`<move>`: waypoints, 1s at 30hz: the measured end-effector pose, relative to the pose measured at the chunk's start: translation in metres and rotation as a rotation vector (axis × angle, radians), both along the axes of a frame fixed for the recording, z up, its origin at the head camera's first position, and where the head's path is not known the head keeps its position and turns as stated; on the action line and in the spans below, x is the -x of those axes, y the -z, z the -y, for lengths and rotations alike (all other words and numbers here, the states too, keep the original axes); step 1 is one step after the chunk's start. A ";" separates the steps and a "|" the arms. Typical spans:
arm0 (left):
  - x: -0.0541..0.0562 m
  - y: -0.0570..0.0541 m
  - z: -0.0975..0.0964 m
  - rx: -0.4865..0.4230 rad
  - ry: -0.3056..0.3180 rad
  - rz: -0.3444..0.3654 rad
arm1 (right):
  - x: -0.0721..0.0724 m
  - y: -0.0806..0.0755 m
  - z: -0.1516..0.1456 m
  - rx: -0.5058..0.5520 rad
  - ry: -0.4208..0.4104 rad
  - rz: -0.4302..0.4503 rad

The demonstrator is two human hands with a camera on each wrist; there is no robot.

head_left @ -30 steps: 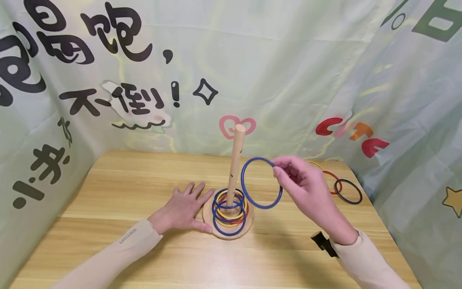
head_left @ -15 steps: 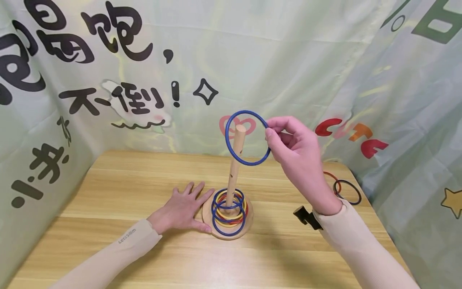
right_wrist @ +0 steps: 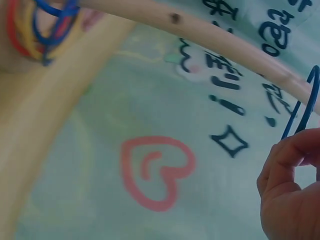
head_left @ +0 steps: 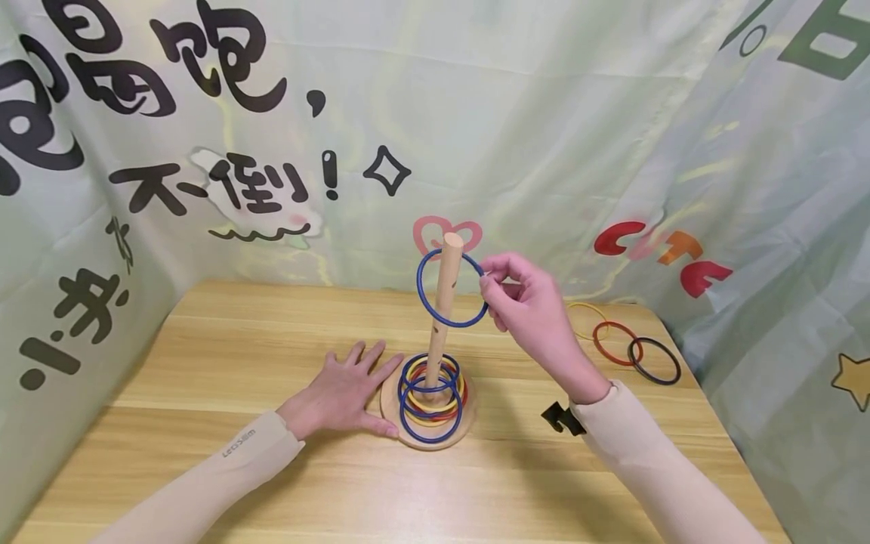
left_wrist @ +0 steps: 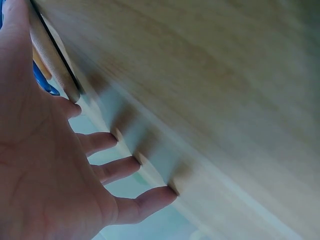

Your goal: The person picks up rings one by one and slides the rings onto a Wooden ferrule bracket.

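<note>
A blue ring (head_left: 421, 298) encircles the upper part of a wooden post (head_left: 445, 291); its far edge passes behind the post and its near edge in front. My right hand (head_left: 526, 302) pinches that ring at its right side, between thumb and fingers. In the right wrist view the blue ring (right_wrist: 314, 92) rises from the fingertips beside the post. Blue, yellow and red rings (head_left: 432, 432) lie stacked loosely round the post's foot on a round wooden base (head_left: 469, 437). My left hand (head_left: 340, 397) rests flat on the table with fingers spread, thumb and forefinger at the base's left edge.
Toward the table's right end lie a yellow ring (head_left: 586, 305), a red ring (head_left: 595, 341) and a black ring (head_left: 669, 378), partly overlapping. A printed curtain (head_left: 530, 151) hangs behind and beside the wood-grain table (head_left: 224, 340).
My right hand has lifted the blue ring up and left from beside the post, brought it over the post's top, then lowered it slightly round the post. The left hand has stayed put.
</note>
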State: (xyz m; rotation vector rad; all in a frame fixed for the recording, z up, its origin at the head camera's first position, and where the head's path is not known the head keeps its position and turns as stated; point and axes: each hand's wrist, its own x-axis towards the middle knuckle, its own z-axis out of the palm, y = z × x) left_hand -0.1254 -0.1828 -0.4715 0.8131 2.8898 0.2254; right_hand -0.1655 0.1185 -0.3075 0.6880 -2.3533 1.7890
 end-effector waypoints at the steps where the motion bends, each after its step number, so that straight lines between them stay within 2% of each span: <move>1: 0.000 0.000 0.000 0.001 0.001 -0.004 | 0.000 0.006 0.000 -0.010 0.004 0.021; 10: 0.000 0.000 0.000 0.012 0.004 -0.014 | 0.001 0.059 -0.004 -0.140 0.008 0.183; 20: 0.000 0.000 -0.001 0.007 -0.001 -0.016 | -0.006 0.110 -0.013 -0.279 -0.014 0.248; 25: -0.001 -0.001 -0.001 0.003 -0.001 -0.020 | -0.010 0.131 -0.019 -0.320 -0.051 0.273; 30: -0.001 -0.003 -0.002 0.004 -0.005 -0.012 | -0.012 0.142 -0.024 -0.316 -0.113 0.308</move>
